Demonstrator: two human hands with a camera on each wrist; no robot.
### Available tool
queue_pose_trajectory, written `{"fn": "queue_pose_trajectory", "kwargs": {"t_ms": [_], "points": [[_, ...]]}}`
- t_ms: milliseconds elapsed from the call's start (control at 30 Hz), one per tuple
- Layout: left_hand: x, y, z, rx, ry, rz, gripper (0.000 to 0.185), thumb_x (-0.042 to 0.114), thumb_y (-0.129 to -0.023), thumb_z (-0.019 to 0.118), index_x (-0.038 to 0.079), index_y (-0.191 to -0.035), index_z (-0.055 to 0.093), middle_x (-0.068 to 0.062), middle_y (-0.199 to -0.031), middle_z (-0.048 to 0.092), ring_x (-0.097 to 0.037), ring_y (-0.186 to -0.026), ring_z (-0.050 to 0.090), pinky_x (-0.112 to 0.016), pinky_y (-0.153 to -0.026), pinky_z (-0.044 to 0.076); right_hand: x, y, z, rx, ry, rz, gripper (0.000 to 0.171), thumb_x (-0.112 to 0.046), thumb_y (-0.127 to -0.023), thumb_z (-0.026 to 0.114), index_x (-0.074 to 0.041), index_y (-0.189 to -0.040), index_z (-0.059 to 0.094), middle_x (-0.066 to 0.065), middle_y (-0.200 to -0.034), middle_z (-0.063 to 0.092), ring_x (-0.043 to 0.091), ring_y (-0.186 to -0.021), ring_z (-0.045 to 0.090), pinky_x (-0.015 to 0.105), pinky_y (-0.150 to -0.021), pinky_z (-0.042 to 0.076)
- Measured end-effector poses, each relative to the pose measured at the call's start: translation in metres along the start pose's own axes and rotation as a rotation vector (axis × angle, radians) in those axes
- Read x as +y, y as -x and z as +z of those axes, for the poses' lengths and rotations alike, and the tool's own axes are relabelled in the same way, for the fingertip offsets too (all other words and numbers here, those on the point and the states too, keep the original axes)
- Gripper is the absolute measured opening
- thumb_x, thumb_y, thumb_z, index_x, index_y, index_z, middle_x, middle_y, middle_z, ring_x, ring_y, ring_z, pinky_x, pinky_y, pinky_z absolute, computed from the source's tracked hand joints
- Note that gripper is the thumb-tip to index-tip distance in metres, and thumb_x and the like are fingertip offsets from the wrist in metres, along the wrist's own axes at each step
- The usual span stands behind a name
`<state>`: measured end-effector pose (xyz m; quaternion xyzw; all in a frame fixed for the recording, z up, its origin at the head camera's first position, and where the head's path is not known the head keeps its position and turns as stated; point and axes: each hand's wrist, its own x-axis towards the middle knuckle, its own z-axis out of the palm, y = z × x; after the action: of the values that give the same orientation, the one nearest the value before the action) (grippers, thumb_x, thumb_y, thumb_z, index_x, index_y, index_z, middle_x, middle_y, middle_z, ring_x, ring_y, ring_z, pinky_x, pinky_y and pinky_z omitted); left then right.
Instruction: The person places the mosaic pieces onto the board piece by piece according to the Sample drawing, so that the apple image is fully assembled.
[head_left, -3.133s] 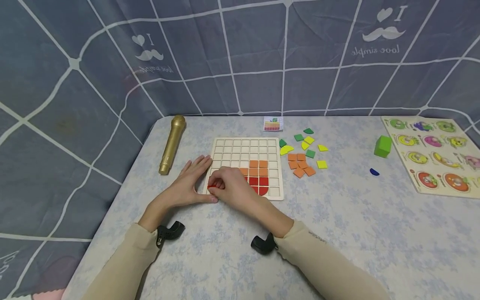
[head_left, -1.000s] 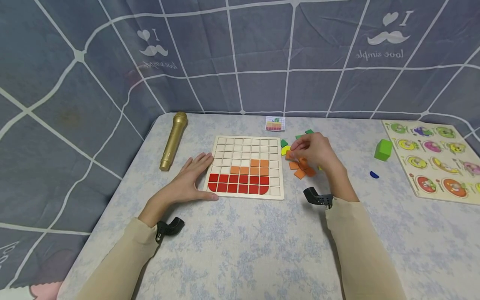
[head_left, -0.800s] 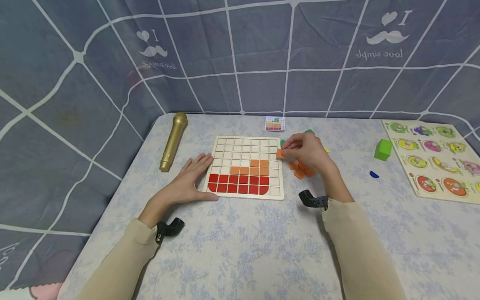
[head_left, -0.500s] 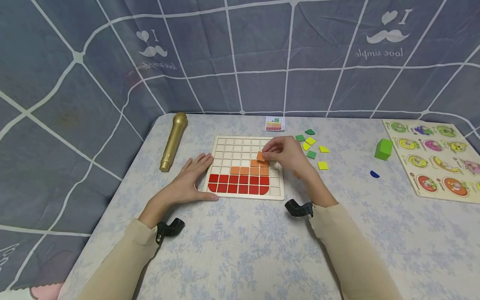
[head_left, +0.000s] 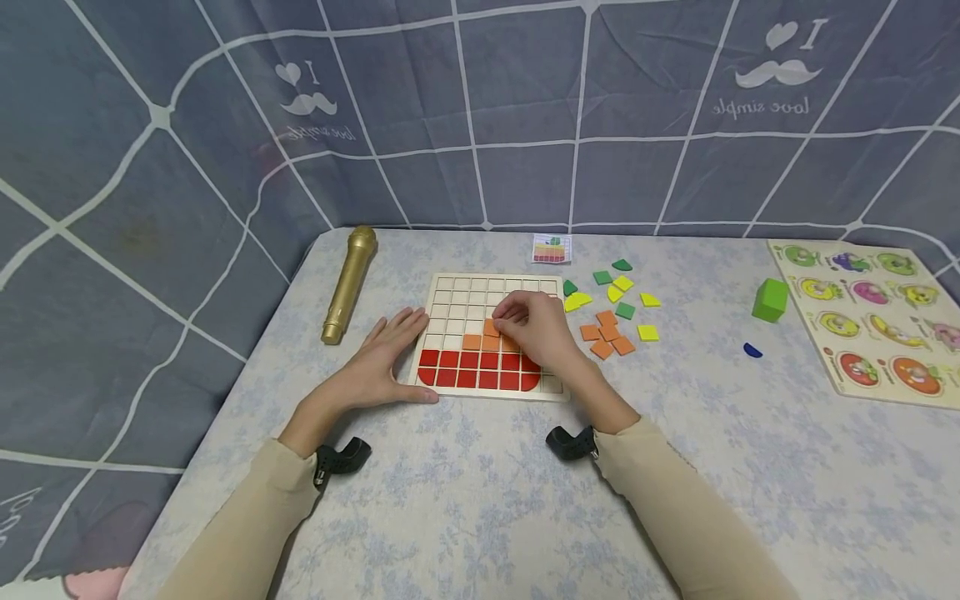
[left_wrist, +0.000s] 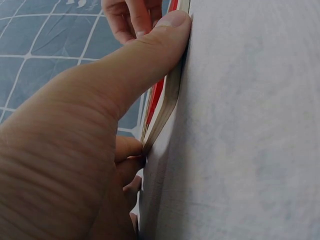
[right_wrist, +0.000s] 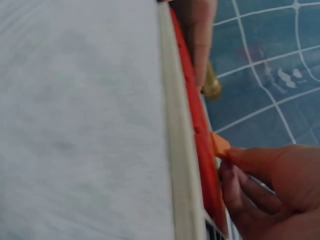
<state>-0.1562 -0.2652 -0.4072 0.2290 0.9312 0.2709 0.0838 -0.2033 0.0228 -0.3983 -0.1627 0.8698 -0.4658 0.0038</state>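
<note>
A pale wooden grid board (head_left: 459, 298) lies on the table with red tiles (head_left: 467, 377) filling its two front rows and orange tiles behind them. My left hand (head_left: 369, 365) rests at the board's left front corner, fingers spread along the left edge. In the left wrist view the thumb (left_wrist: 150, 52) lies against the front edge. My right hand (head_left: 538, 329) is over the board and pinches a square orange tile (right_wrist: 219, 145) between thumb and fingers. That hand covers some of the orange tiles and cells on the right.
Right of the board lie loose orange tiles (head_left: 602, 348), yellow pieces (head_left: 648, 333) and green pieces (head_left: 625, 311). Behind it is a small pattern card (head_left: 552, 248). A gold microphone (head_left: 349, 286) lies left; a green block (head_left: 770, 300), blue piece (head_left: 752, 351) and fruit puzzle board (head_left: 870, 321) are farther right.
My right hand set down a red piece at the left front, picked an orange tile from the pile, and carried it left over the board. My left hand has stayed at the corner.
</note>
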Motion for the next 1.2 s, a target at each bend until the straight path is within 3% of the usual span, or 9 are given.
{"fn": "queue_pose_trajectory", "kwargs": {"t_ms": [367,667,967,1200], "points": [[0.001,0.000,0.002,-0.009,0.014,-0.002,0.125,0.045,-0.077,0.094,-0.001,-0.167,0.020,-0.018,-0.176,0.017,-0.037,-0.165,0.005,-0.059,-0.133,-0.002,0.003,0.001,0.005,-0.027,0.061,-0.091,0.007,-0.006,-0.093,0.080,-0.005,-0.100,0.079,0.008,-0.094,0.074,0.019,-0.081,0.070,0.031,-0.077,0.061],[0.002,0.000,0.001,-0.003,0.012,-0.003,0.126,0.044,-0.076,0.095,-0.001,-0.167,0.020,-0.018,-0.176,0.017,-0.038,-0.165,0.006,-0.059,-0.133,-0.001,0.005,0.000,0.003,-0.001,0.103,-0.108,0.005,-0.007,-0.094,0.079,-0.006,-0.099,0.080,0.007,-0.093,0.073,0.019,-0.080,0.068,0.030,-0.075,0.058],[-0.001,-0.001,0.002,0.001,0.003,0.011,0.126,0.046,-0.076,0.094,0.000,-0.167,0.020,-0.017,-0.176,0.017,-0.037,-0.165,0.006,-0.059,-0.133,-0.001,0.000,-0.001,-0.022,0.000,0.088,-0.072,0.009,-0.008,-0.099,0.072,-0.003,-0.100,0.079,0.010,-0.093,0.075,0.023,-0.087,0.068,0.036,-0.082,0.061],[0.001,0.001,0.001,-0.001,0.011,0.005,0.126,0.044,-0.076,0.095,0.000,-0.167,0.020,-0.018,-0.176,0.017,-0.037,-0.165,0.006,-0.059,-0.133,-0.001,0.013,0.007,-0.055,0.022,0.129,-0.035,0.009,-0.009,-0.098,0.073,-0.004,-0.101,0.079,0.011,-0.094,0.077,0.024,-0.089,0.071,0.040,-0.085,0.063]]}}
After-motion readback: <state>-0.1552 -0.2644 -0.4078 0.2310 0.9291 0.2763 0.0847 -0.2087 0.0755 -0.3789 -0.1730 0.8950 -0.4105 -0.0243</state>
